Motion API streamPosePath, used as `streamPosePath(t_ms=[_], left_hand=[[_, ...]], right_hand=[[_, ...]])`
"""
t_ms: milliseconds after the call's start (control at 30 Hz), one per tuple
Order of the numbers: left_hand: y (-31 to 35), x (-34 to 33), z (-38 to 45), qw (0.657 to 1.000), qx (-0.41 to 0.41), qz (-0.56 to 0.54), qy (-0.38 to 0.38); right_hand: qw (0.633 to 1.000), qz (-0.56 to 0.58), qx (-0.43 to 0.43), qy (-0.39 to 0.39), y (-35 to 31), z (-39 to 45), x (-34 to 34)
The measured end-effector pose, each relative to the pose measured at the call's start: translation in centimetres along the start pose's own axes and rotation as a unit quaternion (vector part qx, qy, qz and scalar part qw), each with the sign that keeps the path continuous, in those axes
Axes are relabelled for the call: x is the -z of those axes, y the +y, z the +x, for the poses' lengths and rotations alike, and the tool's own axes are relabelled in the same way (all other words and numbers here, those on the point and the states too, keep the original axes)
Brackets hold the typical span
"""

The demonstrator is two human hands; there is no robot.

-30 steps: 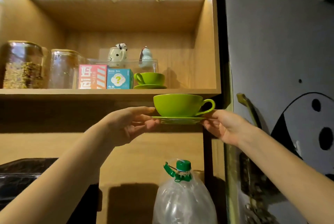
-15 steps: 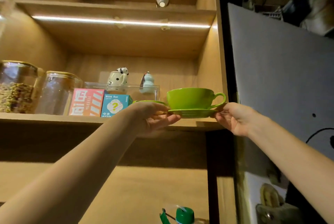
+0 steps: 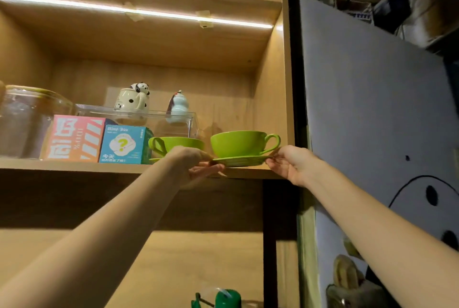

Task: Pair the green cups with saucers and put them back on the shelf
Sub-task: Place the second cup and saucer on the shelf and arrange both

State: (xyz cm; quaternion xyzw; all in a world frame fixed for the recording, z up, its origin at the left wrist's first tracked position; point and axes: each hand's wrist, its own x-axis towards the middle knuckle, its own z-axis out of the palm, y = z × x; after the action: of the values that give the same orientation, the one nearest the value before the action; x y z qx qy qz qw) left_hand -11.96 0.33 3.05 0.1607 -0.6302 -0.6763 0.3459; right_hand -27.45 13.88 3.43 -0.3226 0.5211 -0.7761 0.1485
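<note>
A green cup [image 3: 239, 143], handle to the right, stands on a green saucer [image 3: 242, 160] at the right front of the wooden shelf [image 3: 74, 165]. My left hand [image 3: 196, 164] grips the saucer's left rim and my right hand [image 3: 289, 163] grips its right rim. The saucer sits at the shelf's front edge; whether it rests on the board I cannot tell. Behind my left hand a second green cup [image 3: 177, 144] stands on its own saucer [image 3: 154, 160], mostly hidden, handle to the left.
On the shelf stand a blue box [image 3: 124, 144], a pink box [image 3: 74, 137], glass jars [image 3: 29, 121] and a clear case [image 3: 159, 118] topped with a panda mug [image 3: 133, 98] and a small figurine [image 3: 177, 106]. The cabinet side wall [image 3: 272, 98] is just right of the cup. A green-capped bottle [image 3: 224, 299] stands below.
Both hands have lifted the cup and saucer from below the shelf up to shelf level and moved them in beside the second cup.
</note>
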Motion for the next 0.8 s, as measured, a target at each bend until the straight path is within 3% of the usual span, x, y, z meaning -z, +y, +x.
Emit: streamPosePath(t_ms=[567,800], left_hand=[[-1.0,-1.8,2.4,0.993,-0.076,0.029,0.084],[-0.1,-2.2,1.7,0.988,-0.075,0.124,0.049]], right_hand=[[0.998,0.004,-0.029,0.051,1.0,1.5,0.1],[0.992,0.017,-0.026,0.126,0.9,2.1,-0.4]])
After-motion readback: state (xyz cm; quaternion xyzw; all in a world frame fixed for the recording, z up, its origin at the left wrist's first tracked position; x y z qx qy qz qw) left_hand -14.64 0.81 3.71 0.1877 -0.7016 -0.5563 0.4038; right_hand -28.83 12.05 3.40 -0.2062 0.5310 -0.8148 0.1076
